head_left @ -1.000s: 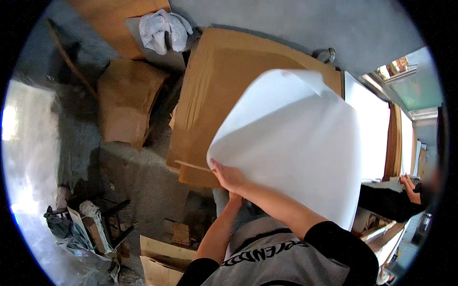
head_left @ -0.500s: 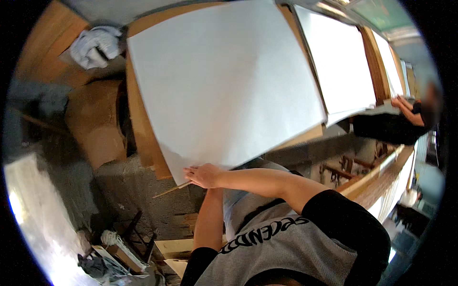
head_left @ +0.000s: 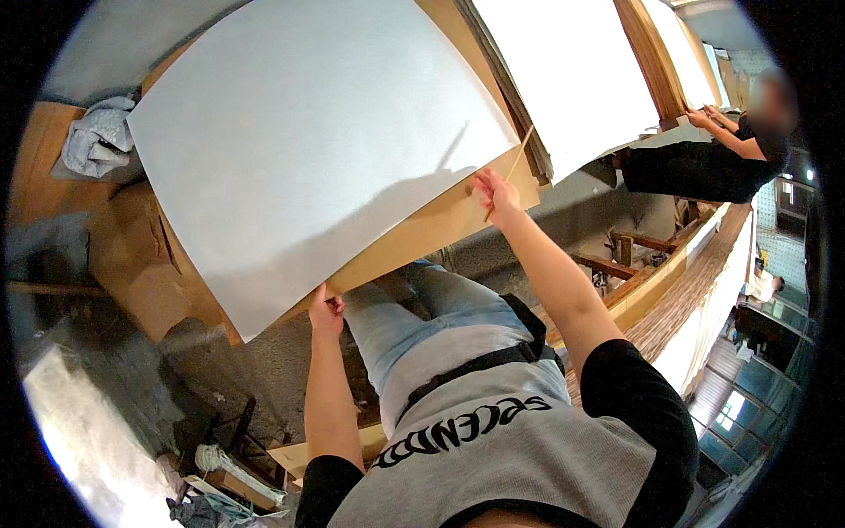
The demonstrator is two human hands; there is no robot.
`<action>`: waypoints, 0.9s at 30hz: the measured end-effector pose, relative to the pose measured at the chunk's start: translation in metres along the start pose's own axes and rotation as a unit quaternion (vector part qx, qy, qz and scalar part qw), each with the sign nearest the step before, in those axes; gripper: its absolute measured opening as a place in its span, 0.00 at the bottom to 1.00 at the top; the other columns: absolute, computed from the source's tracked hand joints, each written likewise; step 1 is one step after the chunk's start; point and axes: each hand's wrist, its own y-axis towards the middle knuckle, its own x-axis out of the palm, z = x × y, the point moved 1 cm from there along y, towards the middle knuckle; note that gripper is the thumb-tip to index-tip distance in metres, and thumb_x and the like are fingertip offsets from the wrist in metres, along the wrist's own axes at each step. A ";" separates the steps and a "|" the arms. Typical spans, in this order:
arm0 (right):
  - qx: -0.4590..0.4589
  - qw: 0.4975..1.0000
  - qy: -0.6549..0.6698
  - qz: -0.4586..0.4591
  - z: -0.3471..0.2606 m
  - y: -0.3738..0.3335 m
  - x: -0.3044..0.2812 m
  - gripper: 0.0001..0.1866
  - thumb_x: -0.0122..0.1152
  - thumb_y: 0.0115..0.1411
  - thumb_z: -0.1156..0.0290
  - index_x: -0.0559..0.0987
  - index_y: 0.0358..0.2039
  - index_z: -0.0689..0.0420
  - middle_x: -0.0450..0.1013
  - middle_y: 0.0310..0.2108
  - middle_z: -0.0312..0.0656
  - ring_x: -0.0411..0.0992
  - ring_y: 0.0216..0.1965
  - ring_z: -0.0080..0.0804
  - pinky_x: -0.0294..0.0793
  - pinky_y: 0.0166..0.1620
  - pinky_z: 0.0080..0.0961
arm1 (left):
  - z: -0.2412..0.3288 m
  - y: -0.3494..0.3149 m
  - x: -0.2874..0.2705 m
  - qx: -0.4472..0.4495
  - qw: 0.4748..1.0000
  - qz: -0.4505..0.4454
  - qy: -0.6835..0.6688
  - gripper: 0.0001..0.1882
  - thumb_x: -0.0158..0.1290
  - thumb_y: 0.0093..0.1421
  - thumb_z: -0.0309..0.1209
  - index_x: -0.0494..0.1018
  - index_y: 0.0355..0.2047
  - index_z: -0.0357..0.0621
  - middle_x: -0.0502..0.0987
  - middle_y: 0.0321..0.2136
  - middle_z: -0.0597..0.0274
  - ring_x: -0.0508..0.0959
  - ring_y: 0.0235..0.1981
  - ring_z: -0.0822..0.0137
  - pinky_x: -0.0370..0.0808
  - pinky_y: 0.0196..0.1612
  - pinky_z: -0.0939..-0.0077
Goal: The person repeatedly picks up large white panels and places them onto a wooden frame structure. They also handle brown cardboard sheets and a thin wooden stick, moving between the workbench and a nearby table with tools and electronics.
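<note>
You pinched the large white paper sheet (head_left: 308,150), spread across the frame's upper centre, light and floppy: left hand (head_left: 326,310) closed on its lower edge, right hand (head_left: 495,195) gripping a thin stick (head_left: 509,172) at its corner.

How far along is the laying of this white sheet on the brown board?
Done: the white sheet lies spread across most of the brown board. In hand: the left hand pinches its near edge, the right hand holds a thin stick at its corner. Left: both hands have yet to release it.
</note>
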 end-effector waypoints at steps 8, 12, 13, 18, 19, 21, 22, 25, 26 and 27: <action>0.055 0.997 0.027 0.041 -0.001 0.067 0.019 0.11 0.57 0.53 0.61 0.72 0.26 0.55 0.71 0.23 0.34 0.68 0.21 0.17 0.50 0.12 0.11 | 0.017 -0.022 0.022 0.018 1.000 0.023 0.004 0.14 0.50 0.55 0.43 0.68 0.26 0.45 0.67 0.17 0.68 0.63 0.14 0.75 0.56 0.14 0.82; 0.026 0.997 -0.064 -0.038 -0.008 0.053 0.026 0.07 0.58 0.53 0.65 0.73 0.28 0.54 0.69 0.21 0.34 0.68 0.21 0.26 0.61 0.19 0.15 | 0.007 -0.022 0.001 -0.043 0.998 -0.032 -0.037 0.12 0.51 0.54 0.41 0.67 0.25 0.46 0.63 0.16 0.69 0.61 0.14 0.74 0.58 0.17 0.82; 0.042 0.996 -0.073 0.005 -0.002 0.066 0.018 0.09 0.51 0.56 0.64 0.70 0.35 0.54 0.72 0.26 0.37 0.68 0.21 0.22 0.63 0.21 0.13 | 0.003 -0.018 -0.004 -0.055 0.994 -0.062 -0.069 0.12 0.52 0.54 0.40 0.66 0.25 0.46 0.63 0.16 0.69 0.60 0.14 0.74 0.58 0.18 0.82; -0.010 0.996 -0.091 -0.009 -0.001 0.042 -0.013 0.14 0.38 0.62 0.62 0.63 0.43 0.55 0.74 0.36 0.42 0.57 0.12 0.16 0.51 0.13 0.12 | 0.003 -0.045 -0.009 -0.036 0.993 -0.069 -0.088 0.17 0.55 0.51 0.43 0.66 0.33 0.46 0.68 0.24 0.68 0.66 0.18 0.75 0.65 0.19 0.80; -0.022 0.995 -0.101 0.013 -0.005 0.022 -0.011 0.13 0.38 0.62 0.63 0.62 0.43 0.56 0.73 0.37 0.44 0.67 0.19 0.15 0.54 0.15 0.11 | 0.004 -0.047 -0.010 -0.017 0.993 -0.048 -0.108 0.18 0.54 0.52 0.45 0.66 0.34 0.46 0.68 0.25 0.67 0.65 0.17 0.75 0.65 0.19 0.80; -0.042 0.997 -0.058 0.018 0.008 0.031 -0.046 0.13 0.37 0.63 0.63 0.64 0.44 0.55 0.72 0.40 0.43 0.59 0.15 0.14 0.56 0.14 0.07 | 0.005 -0.054 -0.024 0.020 0.988 -0.019 -0.152 0.21 0.50 0.53 0.50 0.65 0.36 0.47 0.67 0.26 0.65 0.63 0.17 0.73 0.64 0.19 0.78; -0.035 0.997 -0.065 0.023 0.012 0.027 -0.053 0.14 0.37 0.63 0.63 0.64 0.44 0.55 0.72 0.40 0.43 0.60 0.16 0.14 0.57 0.15 0.07 | 0.004 -0.050 -0.036 0.029 0.983 0.015 -0.182 0.21 0.50 0.53 0.49 0.65 0.36 0.46 0.66 0.25 0.66 0.63 0.17 0.73 0.64 0.19 0.77; -0.026 0.996 -0.080 0.028 0.010 0.014 -0.077 0.14 0.37 0.63 0.62 0.64 0.44 0.57 0.72 0.40 0.43 0.65 0.19 0.14 0.61 0.16 0.07 | 0.011 -0.042 -0.055 0.087 0.964 0.076 -0.238 0.21 0.48 0.55 0.49 0.62 0.37 0.45 0.62 0.21 0.66 0.65 0.16 0.72 0.64 0.18 0.77; -0.027 0.996 -0.086 0.019 0.011 0.002 -0.081 0.14 0.39 0.63 0.62 0.65 0.42 0.58 0.72 0.40 0.43 0.67 0.21 0.15 0.62 0.16 0.07 | 0.019 -0.046 -0.052 0.102 0.967 0.101 -0.211 0.21 0.47 0.55 0.48 0.62 0.37 0.45 0.62 0.21 0.66 0.65 0.16 0.72 0.64 0.17 0.77; -0.027 0.995 -0.092 0.010 0.010 -0.005 -0.083 0.14 0.40 0.62 0.62 0.66 0.40 0.59 0.72 0.40 0.43 0.70 0.23 0.15 0.62 0.17 0.07 | 0.028 -0.048 -0.049 0.117 0.968 0.127 -0.184 0.20 0.47 0.56 0.48 0.62 0.37 0.45 0.62 0.21 0.66 0.65 0.16 0.72 0.64 0.17 0.77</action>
